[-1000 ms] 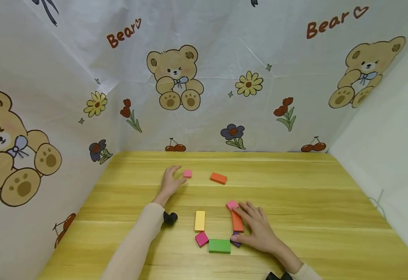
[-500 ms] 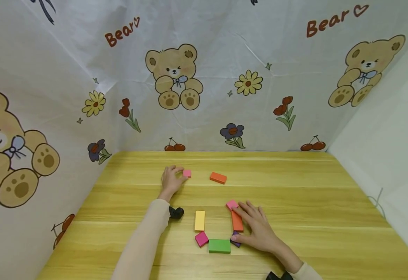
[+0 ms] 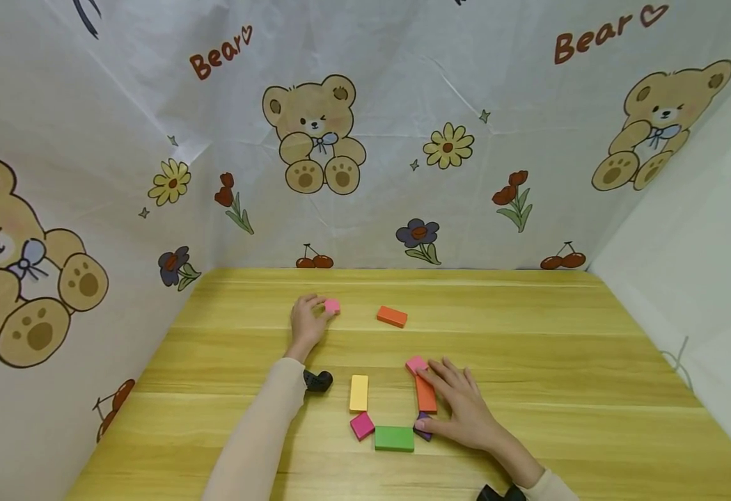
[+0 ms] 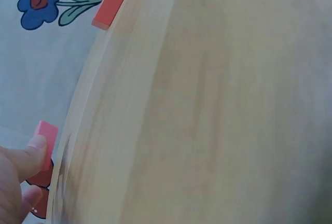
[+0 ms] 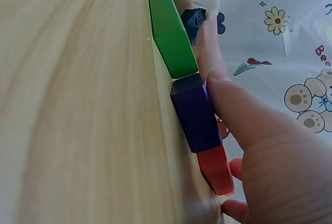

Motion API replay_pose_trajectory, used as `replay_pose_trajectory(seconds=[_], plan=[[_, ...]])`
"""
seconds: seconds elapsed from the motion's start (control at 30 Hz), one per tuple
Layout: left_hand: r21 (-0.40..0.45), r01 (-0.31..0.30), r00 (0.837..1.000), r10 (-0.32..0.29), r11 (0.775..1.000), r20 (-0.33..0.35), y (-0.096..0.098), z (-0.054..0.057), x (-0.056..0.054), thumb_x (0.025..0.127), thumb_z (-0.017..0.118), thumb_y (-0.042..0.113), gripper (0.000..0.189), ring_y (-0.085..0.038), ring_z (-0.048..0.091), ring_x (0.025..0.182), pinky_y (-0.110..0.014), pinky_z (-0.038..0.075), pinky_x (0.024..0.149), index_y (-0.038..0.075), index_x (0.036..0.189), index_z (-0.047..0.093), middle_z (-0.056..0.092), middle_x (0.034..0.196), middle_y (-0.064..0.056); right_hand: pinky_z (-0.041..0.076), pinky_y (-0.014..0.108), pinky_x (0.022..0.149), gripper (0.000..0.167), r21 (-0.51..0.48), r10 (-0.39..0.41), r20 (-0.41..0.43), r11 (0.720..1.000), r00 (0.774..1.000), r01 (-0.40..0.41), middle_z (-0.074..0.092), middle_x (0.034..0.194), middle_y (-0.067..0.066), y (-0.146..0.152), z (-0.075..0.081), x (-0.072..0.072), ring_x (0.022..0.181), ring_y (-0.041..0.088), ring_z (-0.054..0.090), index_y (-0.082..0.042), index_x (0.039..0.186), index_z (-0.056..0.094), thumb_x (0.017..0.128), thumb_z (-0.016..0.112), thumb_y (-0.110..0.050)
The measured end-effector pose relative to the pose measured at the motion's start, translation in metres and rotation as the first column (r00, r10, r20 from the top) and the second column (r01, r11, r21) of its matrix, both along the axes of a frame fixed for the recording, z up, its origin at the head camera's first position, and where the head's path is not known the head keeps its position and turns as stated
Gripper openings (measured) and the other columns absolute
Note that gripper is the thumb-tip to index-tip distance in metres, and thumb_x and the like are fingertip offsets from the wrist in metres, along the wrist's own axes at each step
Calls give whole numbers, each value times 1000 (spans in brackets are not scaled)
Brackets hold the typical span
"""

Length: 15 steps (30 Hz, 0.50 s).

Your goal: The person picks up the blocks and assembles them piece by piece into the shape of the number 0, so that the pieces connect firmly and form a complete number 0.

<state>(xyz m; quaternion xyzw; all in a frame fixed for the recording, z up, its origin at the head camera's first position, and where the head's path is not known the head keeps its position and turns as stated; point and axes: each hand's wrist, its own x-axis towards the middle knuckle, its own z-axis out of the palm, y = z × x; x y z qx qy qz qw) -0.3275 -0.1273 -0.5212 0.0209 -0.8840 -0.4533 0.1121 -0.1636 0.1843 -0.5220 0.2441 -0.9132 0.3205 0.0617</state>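
At the far side of the table my left hand (image 3: 307,323) pinches a small pink block (image 3: 332,306) between thumb and fingers. In the left wrist view that block (image 4: 47,142) stands tilted under the thumb. My right hand (image 3: 466,414) rests relaxed over the right side of a block outline. Its thumb touches a purple block (image 5: 196,112), and its fingers lie by a red-orange block (image 3: 426,395) and a second pink block (image 3: 415,364). A green block (image 3: 394,439), a magenta block (image 3: 362,426) and a yellow block (image 3: 359,394) form the front and left of the outline.
A loose orange block (image 3: 392,316) lies to the right of my left hand. Behind the wooden table (image 3: 528,320) hangs a white cloth (image 3: 390,83) printed with bears and flowers. A pale cord (image 3: 679,365) shows at the right edge.
My left hand has moved in on the small pink block, closed its fingers on it and tilted it, shifting it slightly. The right hand has stayed in place.
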Motion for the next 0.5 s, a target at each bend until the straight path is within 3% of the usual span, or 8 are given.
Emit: replay_pose_trajectory(seconds=[0.1,0.2,0.5], plan=[[92,-29,999,31,995,-23,-2,2,2,88,72,14,38,-39,43,132,-51,32,114,1,123,66,55,136,-18,10,75,107,84,3,6,-16,1000,1000,-6,43,149,21,0,0,-1,141,49,28,-13,145,48,75,79,-47],[152,-27,999,32,988,-31,-5,7,4,89,71,14,39,-38,43,132,-51,34,113,2,126,64,58,134,-17,11,75,106,83,2,12,-40,1000,999,-11,44,148,22,-1,0,-2,140,51,29,-12,145,48,75,79,-47],[158,135,991,-137,978,-4,-1,21,19,88,73,15,40,-36,45,135,-52,34,114,4,125,66,62,132,-16,10,75,107,84,2,6,-22,1000,1000,-6,44,148,22,0,-3,-2,141,49,27,-13,145,47,75,79,-47]])
